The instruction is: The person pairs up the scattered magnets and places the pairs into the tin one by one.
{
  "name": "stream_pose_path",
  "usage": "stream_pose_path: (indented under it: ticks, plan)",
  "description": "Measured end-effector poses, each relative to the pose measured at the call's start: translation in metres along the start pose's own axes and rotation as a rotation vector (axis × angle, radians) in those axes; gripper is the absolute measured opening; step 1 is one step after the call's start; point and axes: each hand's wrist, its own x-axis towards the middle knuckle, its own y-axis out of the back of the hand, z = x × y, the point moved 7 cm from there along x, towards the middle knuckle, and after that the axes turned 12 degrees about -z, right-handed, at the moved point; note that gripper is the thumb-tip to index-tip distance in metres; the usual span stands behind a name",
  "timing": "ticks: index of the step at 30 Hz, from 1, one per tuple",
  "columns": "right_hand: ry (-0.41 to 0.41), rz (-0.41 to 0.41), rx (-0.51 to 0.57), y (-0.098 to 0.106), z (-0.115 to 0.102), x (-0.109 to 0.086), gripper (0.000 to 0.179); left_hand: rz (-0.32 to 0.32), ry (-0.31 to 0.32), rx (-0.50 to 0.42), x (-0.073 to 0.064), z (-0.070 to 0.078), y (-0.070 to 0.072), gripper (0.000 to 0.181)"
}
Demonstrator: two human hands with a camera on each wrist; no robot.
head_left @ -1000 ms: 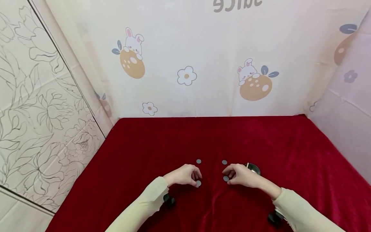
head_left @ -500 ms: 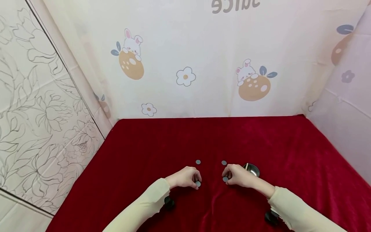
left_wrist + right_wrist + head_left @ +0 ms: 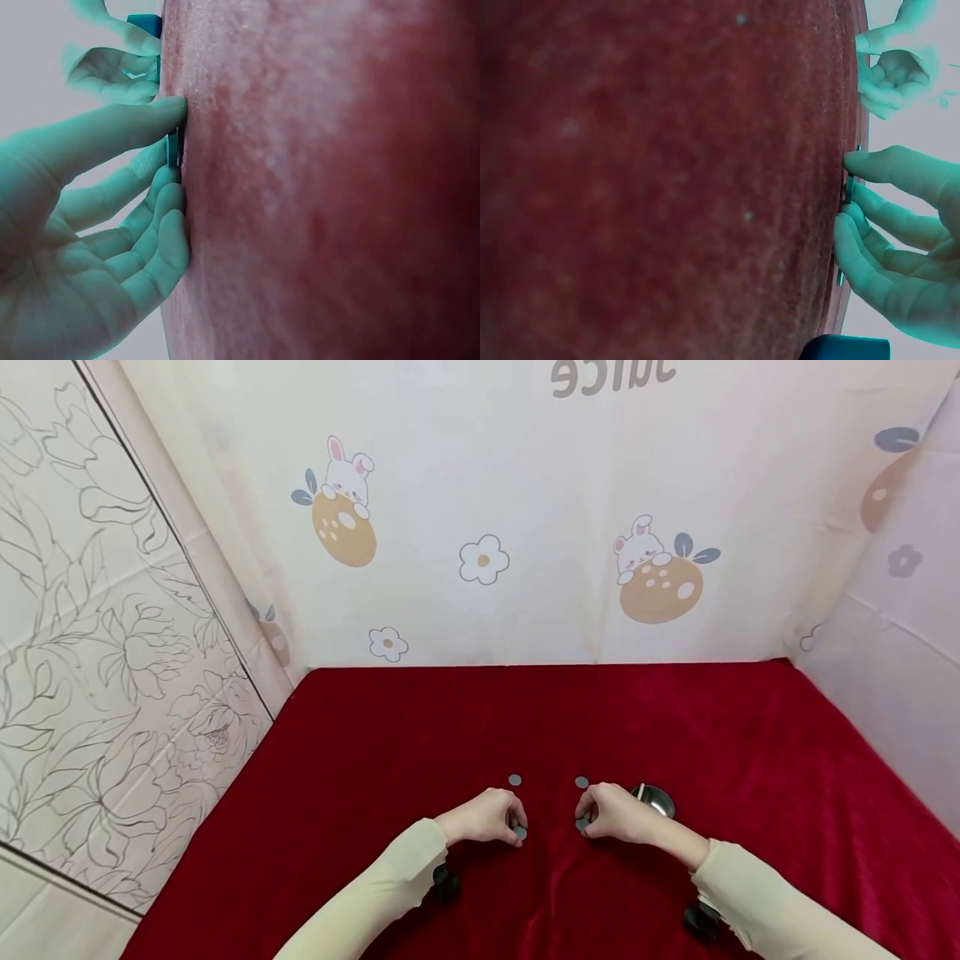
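My left hand (image 3: 491, 816) is at a small flat grey disc (image 3: 520, 833) on the red cloth, thumb and fingertips pinching its edges. In the left wrist view this disc (image 3: 172, 150) shows edge-on between thumb and index finger, low against the cloth. Opposite, my right hand (image 3: 611, 814) pinches a matching grey disc (image 3: 581, 824). The right wrist view has that disc (image 3: 849, 189) edge-on, the thumb at one side and curled fingers at the other. Behind these lie two more discs, a far left disc (image 3: 515, 780) and a far right disc (image 3: 582, 782), untouched.
A small shiny metal bowl (image 3: 657, 802) with a pale stick (image 3: 641, 791) in it stands just behind my right hand. Red velvet cloth (image 3: 420, 727) covers the table, with a printed curtain (image 3: 555, 468) at its back edge and a patterned panel (image 3: 112, 635) to the left.
My fingers have closed on the two near discs. The left near disc has shifted slightly right and the right one slightly left, while the far discs stay in place.
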Motion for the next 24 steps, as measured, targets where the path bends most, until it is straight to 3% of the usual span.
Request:
stream_pose_path:
  ticks: [24]
  plan:
    - [0.026,0.004,-0.013,-0.007,-0.009,0.019,0.010,0.025,0.034,-0.022,0.020,0.008,0.000,0.015]
